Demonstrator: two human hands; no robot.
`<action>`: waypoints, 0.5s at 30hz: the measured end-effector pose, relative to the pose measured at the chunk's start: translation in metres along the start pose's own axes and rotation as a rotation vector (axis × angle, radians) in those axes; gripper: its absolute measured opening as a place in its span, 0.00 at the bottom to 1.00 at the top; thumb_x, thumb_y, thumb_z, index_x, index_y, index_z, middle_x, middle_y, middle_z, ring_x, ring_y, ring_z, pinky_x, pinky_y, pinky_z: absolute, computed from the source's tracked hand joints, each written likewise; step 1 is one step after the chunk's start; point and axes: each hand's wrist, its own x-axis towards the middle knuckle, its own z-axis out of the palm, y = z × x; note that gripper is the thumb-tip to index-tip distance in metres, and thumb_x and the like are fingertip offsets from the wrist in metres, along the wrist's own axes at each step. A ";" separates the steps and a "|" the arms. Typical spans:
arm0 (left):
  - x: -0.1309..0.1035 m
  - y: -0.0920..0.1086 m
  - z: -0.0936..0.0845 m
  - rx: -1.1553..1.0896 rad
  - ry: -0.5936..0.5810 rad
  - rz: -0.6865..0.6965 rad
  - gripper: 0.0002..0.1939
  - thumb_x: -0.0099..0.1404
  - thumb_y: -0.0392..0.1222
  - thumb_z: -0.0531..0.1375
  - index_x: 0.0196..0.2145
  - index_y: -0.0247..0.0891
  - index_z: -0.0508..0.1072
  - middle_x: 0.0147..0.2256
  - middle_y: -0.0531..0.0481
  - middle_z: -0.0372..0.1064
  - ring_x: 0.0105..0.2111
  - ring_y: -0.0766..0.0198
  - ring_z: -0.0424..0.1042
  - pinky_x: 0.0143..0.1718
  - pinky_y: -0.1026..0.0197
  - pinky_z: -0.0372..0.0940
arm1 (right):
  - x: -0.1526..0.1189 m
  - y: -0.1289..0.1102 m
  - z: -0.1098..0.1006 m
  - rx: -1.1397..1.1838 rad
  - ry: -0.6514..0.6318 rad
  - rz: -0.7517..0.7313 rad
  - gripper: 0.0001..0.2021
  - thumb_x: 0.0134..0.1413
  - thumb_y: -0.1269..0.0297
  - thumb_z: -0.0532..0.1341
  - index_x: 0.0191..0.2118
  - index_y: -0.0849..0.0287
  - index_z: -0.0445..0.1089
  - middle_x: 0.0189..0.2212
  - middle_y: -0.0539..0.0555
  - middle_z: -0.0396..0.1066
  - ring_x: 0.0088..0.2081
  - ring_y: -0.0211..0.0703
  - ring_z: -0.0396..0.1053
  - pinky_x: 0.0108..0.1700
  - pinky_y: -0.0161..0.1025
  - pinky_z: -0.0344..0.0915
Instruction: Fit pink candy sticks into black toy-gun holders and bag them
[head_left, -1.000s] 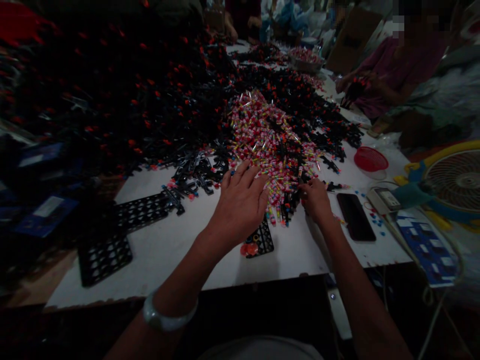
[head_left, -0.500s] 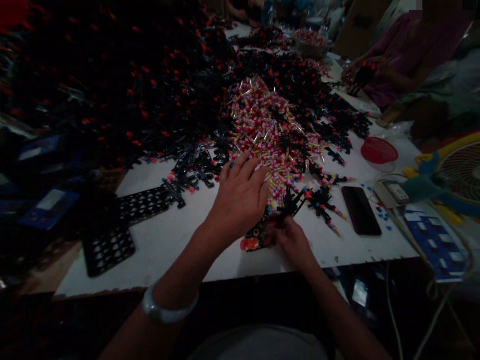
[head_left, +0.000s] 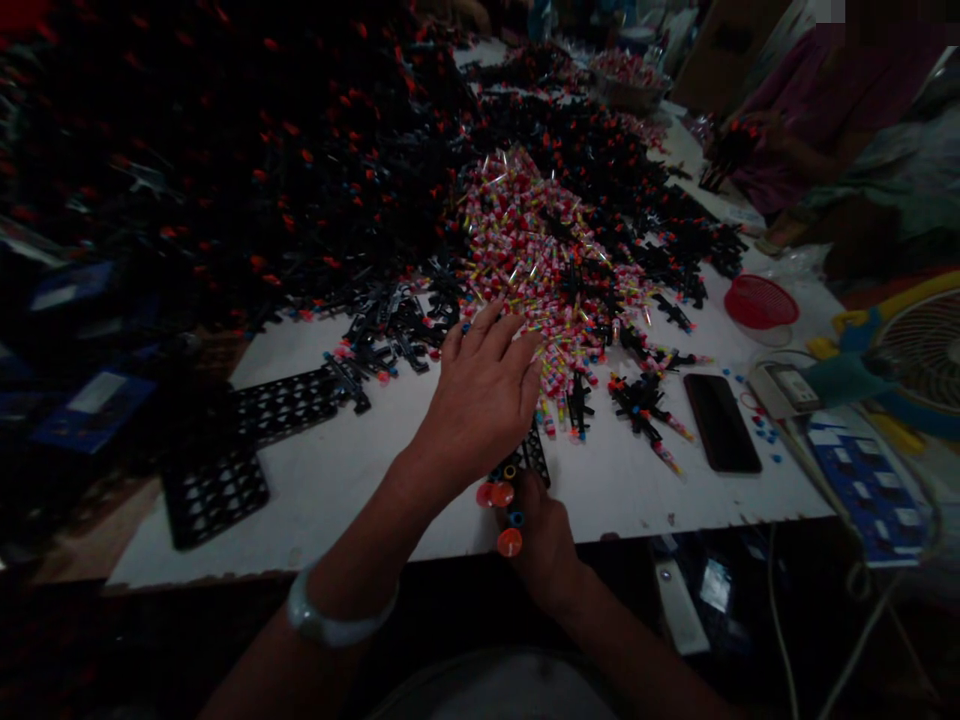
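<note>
My left hand (head_left: 487,390) lies palm down with its fingers stretched out at the near edge of a heap of small pink-and-yellow tubes (head_left: 517,240). Its palm and thumb are hidden. Below it, part of a black perforated tray (head_left: 537,458) shows, with a yellow ring and orange discs (head_left: 501,494) at its near end. My right hand (head_left: 551,545) is closed beside these, on a toy gun whose blue ring and orange disc tip (head_left: 510,542) point towards me; its dark body is mostly hidden. Just beyond lies a black toy gun (head_left: 579,405).
Black toy guns (head_left: 360,190) with orange tips heap up at left and back. Two black perforated trays (head_left: 289,405) lie left. On the right are a phone (head_left: 722,422), a red basket (head_left: 761,300) and a fan (head_left: 919,340). A co-worker (head_left: 817,110) sits back right.
My right hand has drawn back towards me and slightly left with the toy gun, whose orange tip now shows by the table's front edge. My left hand has hardly moved.
</note>
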 end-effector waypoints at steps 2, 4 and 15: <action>0.000 -0.001 0.000 0.009 0.000 0.004 0.20 0.70 0.44 0.44 0.53 0.38 0.66 0.58 0.43 0.59 0.63 0.50 0.47 0.61 0.42 0.44 | 0.001 0.000 -0.005 -0.051 -0.065 -0.042 0.04 0.52 0.69 0.55 0.35 0.57 0.65 0.30 0.55 0.70 0.25 0.42 0.68 0.23 0.35 0.58; -0.001 -0.002 0.000 0.013 0.002 0.010 0.20 0.69 0.44 0.44 0.53 0.38 0.66 0.58 0.43 0.59 0.63 0.50 0.48 0.61 0.41 0.44 | 0.013 0.004 -0.024 -0.006 -0.183 -0.109 0.05 0.53 0.71 0.55 0.35 0.56 0.64 0.28 0.51 0.69 0.25 0.40 0.67 0.24 0.34 0.60; -0.001 -0.005 -0.003 -0.026 -0.030 0.011 0.22 0.70 0.48 0.43 0.56 0.40 0.63 0.60 0.44 0.57 0.63 0.51 0.46 0.61 0.42 0.43 | 0.154 0.038 -0.123 -0.773 0.123 -0.445 0.14 0.57 0.72 0.53 0.46 0.56 0.71 0.51 0.60 0.64 0.51 0.51 0.60 0.50 0.44 0.58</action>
